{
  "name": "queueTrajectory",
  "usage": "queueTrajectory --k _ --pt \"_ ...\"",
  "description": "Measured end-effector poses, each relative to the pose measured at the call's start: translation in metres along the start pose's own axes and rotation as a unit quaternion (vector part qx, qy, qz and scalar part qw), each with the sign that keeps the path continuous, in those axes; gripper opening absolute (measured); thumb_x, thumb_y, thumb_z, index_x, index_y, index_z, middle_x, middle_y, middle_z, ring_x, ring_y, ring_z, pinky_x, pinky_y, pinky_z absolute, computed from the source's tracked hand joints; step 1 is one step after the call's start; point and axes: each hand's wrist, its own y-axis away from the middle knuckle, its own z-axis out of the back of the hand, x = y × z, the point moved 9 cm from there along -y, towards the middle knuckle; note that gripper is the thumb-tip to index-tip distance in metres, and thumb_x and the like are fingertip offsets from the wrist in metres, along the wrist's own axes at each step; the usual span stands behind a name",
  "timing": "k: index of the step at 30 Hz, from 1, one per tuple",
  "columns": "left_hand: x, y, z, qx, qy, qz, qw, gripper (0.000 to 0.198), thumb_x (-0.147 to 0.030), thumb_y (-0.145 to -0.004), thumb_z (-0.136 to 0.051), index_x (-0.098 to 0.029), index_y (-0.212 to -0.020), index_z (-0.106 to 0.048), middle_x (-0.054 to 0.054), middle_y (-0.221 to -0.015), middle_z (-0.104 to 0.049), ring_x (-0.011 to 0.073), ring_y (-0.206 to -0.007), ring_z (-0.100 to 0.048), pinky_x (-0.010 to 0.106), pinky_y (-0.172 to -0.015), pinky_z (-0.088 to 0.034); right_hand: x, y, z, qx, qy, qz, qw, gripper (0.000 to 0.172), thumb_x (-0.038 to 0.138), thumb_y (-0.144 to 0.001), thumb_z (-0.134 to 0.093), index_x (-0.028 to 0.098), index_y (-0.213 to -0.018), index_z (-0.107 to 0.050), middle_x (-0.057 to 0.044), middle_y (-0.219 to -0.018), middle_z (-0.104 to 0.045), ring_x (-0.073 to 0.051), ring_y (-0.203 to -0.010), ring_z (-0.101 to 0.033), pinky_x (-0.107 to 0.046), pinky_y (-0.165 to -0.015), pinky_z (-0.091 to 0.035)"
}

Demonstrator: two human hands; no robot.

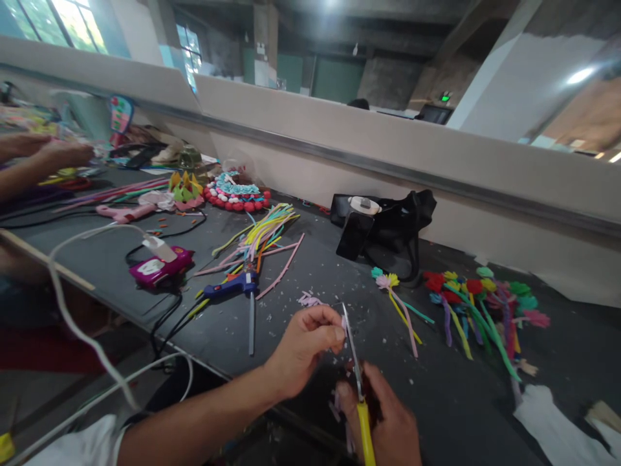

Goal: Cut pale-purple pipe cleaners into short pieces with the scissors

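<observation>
Over the table's front edge, my right hand (385, 414) grips scissors (366, 430) with yellow handles, blades pointing up and away. My left hand (310, 343) pinches a small piece of pale purple fuzzy stem (344, 323) right beside the blades. Whether the blades touch it, I cannot tell. Just beyond my left hand lies a little heap of pale purple cut pieces (310, 299). More purple strips (336, 406) hang or lie near my right hand, partly hidden. A blue glue gun (233, 285) rests to the left, below a bundle of colourful fuzzy stems (266, 230).
Fuzzy-stem flowers (392, 291) lie right of my hands, with a larger flower bunch (475, 304) farther right. A black bag (402, 223) and a phone (356, 234) stand by the partition. A purple power strip (160, 265) with cables sits left. Another person's hands (63, 154) work at far left.
</observation>
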Motion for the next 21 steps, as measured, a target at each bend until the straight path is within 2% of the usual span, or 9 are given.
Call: queueTrajectory --k 3,6,11,18,21 --pt "-0.0007 -0.0004 0.0011 0.0 0.002 -0.003 1.0 0.01 -0.02 -0.064 -0.071 -0.015 -0.065 -0.062 -0.003 -0.051 -0.054 0.0089 -0.052 -0.044 0.023 -0.055 -0.033 -0.0017 -0.0013 -0.0015 0.01 -0.007 0.001 1.0 0.049 0.062 -0.085 -0.05 0.018 -0.1 -0.066 -0.004 -0.081 -0.073 -0.016 -0.069 -0.069 -0.021 -0.065 -0.051" --pt "-0.0001 -0.0009 0.0021 -0.001 0.009 -0.001 1.0 0.011 -0.021 -0.065 -0.071 -0.015 -0.065 -0.062 -0.003 -0.051 -0.054 0.0093 -0.052 -0.045 0.023 -0.055 -0.034 -0.0004 -0.0021 -0.002 0.015 -0.015 0.01 1.0 0.047 0.06 -0.086 -0.05 0.018 -0.099 -0.066 -0.004 -0.079 -0.072 -0.016 -0.067 -0.068 -0.021 -0.063 -0.05" --pt "-0.0033 -0.0021 0.0045 -0.016 0.015 -0.011 1.0 0.01 -0.02 -0.064 -0.071 -0.015 -0.064 -0.063 -0.003 -0.052 -0.054 0.0078 -0.051 -0.044 0.022 -0.054 -0.033 0.0029 -0.0008 0.0007 -0.002 -0.004 0.025 1.0 0.046 0.06 -0.086 -0.051 0.018 -0.097 -0.067 -0.004 -0.078 -0.073 -0.016 -0.064 -0.069 -0.021 -0.06 -0.05" --pt "-0.0074 -0.0034 0.0051 -0.024 0.014 -0.024 0.999 0.008 -0.019 -0.064 -0.071 -0.015 -0.063 -0.063 -0.003 -0.052 -0.054 0.0079 -0.052 -0.044 0.022 -0.055 -0.034 0.0009 0.0028 0.003 -0.03 0.014 0.039 0.999 0.05 0.06 -0.086 -0.051 0.015 -0.098 -0.068 -0.007 -0.082 -0.075 -0.018 -0.07 -0.072 -0.021 -0.067 -0.053" --pt "-0.0074 -0.0037 0.0053 -0.023 0.015 -0.024 0.999 0.009 -0.019 -0.064 -0.071 -0.016 -0.062 -0.062 -0.003 -0.052 -0.053 0.0079 -0.051 -0.043 0.022 -0.055 -0.033 0.0002 0.0018 0.0034 -0.026 0.016 0.041 0.999 0.049 0.06 -0.086 -0.052 0.016 -0.097 -0.069 -0.006 -0.079 -0.075 -0.017 -0.066 -0.071 -0.021 -0.063 -0.053"
